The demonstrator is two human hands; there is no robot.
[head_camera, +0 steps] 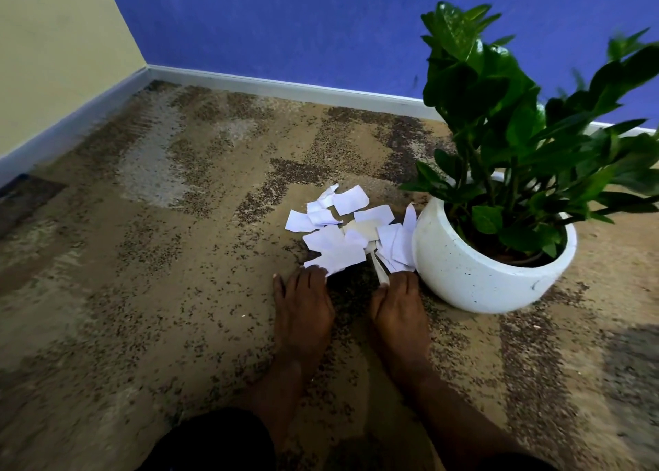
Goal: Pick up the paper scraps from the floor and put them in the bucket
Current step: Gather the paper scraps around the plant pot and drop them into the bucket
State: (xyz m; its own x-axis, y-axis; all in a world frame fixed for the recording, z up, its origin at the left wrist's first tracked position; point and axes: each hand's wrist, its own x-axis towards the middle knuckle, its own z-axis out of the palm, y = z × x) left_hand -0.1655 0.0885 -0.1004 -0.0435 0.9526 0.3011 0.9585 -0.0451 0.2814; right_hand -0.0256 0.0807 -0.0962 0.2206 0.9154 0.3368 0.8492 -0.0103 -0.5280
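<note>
Paper scraps (338, 235) are lying heaped on the carpeted floor (178, 256), just beside a white plant pot (481, 267). The left grip (303, 303) is lying wide, its straight fingers touching the heap's near edge. The right grip (399, 306) is meeting a narrow white strip (378, 274); I cannot tell whether it is pinching it.

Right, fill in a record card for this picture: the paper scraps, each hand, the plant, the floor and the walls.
carpet: mottled brown and beige
plant pot: white, round, upright, holds a green leafy plant
paper scraps: white, loose overlapping pile on the carpet beside the plant pot
left hand: flat on the carpet, fingertips at the pile's near edge
right hand: fingertips at the pile's near edge, by a white strip; grip unclear
walls: blue wall behind, cream wall at left
bucket: not in view
</note>
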